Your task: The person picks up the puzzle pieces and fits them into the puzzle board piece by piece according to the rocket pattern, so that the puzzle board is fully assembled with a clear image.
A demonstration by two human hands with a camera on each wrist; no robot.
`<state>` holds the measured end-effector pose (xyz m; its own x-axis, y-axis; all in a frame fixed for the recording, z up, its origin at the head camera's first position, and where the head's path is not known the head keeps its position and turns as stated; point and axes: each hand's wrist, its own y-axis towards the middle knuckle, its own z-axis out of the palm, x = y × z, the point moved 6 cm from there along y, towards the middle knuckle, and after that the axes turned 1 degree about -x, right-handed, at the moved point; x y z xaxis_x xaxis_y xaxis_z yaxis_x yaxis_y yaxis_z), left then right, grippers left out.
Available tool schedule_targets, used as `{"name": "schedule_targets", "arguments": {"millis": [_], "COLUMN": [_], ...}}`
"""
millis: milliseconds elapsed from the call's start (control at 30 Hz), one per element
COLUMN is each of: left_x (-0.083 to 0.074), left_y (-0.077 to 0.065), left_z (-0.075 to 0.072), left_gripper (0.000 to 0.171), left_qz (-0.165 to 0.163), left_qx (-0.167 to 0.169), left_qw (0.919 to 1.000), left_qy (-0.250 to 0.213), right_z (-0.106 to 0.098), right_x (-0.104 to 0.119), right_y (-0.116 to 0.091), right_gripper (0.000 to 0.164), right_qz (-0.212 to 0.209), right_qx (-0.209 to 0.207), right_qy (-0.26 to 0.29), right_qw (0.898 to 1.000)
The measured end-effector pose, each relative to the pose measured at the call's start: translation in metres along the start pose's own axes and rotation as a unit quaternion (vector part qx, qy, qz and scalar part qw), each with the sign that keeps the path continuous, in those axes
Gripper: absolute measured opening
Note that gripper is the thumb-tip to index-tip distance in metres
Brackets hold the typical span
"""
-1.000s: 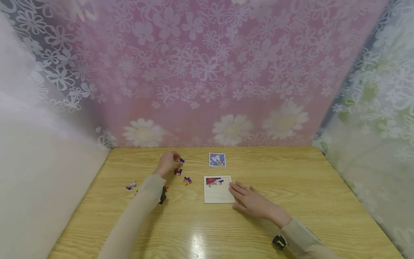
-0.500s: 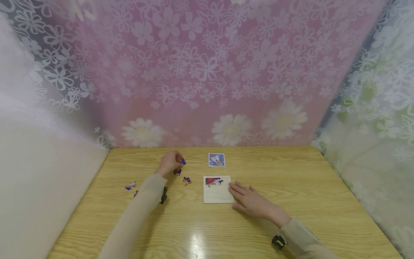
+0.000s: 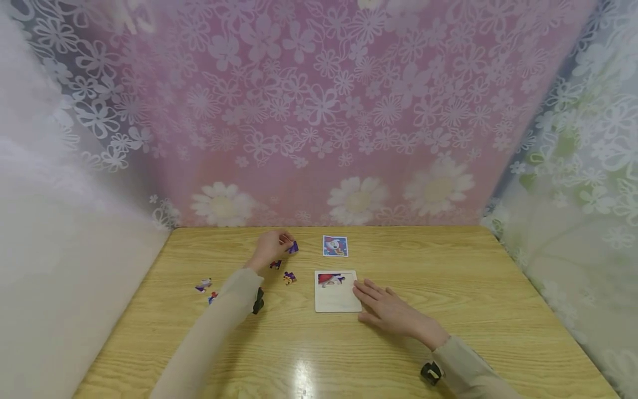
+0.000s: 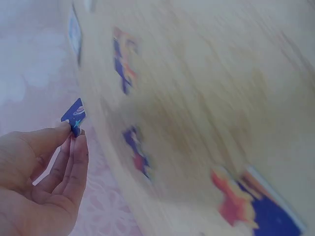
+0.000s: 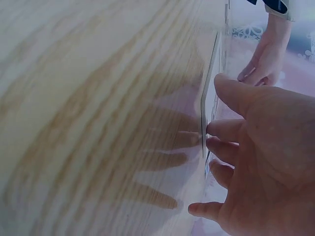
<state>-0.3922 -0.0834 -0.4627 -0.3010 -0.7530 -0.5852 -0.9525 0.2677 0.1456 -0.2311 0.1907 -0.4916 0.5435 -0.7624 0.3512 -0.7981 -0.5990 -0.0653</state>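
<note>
Between thumb and fingertips my left hand [image 3: 271, 247] pinches a dark blue-purple jigsaw piece [image 4: 75, 117], held just above the table's far left part. Below that hand lie a red and purple jigsaw piece [image 3: 276, 265] and a purple and yellow one [image 3: 289, 277]. My right hand [image 3: 389, 311] lies with fingers extended, its fingertips touching the right edge of a white puzzle tray [image 3: 335, 302]. Joined pieces with a red and white picture [image 3: 331, 279] fill part of the tray's upper left. The right wrist view shows the tray [image 5: 210, 98] edge-on beside my fingertips.
A small square picture card [image 3: 335, 246] lies behind the tray. Farther left are a white-purple piece [image 3: 203, 285] and a red-blue piece [image 3: 212, 297]. In the left wrist view, a red-orange and blue piece [image 4: 256, 204] lies near the camera. Flowered cloth [image 3: 319, 138] rises behind the table.
My left hand has lifted the dark blue-purple piece and moved slightly right with it. The right hand stays at the tray's edge.
</note>
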Motion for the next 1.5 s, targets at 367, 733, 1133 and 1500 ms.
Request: {"name": "schedule_targets", "arguments": {"millis": [367,733,1133,1500], "left_x": [-0.045,-0.085,-0.100,-0.100], "left_y": [-0.002,-0.005,-0.003,-0.008], "left_z": [0.014,0.040,0.066,0.084], "left_gripper": [0.013,0.015,0.011,0.015], "left_qz": [0.019,0.069,0.094,0.083], "left_qx": [0.014,0.061,0.089,0.125], "left_qw": [0.9973,0.9877,0.9752,0.9771], "left_qy": [-0.069,-0.127,-0.180,-0.151], "right_z": [0.001,0.003,0.000,-0.001], "right_x": [0.003,0.016,0.019,0.019], "right_y": [-0.009,-0.019,-0.020,-0.020], "right_gripper": [0.067,0.066,0.062,0.061], "right_qz": [0.007,-0.012,-0.038,-0.024], "right_qx": [-0.019,-0.009,-0.031,-0.014], "right_qy": [-0.046,-0.062,-0.037,-0.041], "right_qw": [0.999,0.998,0.998,0.999]}}
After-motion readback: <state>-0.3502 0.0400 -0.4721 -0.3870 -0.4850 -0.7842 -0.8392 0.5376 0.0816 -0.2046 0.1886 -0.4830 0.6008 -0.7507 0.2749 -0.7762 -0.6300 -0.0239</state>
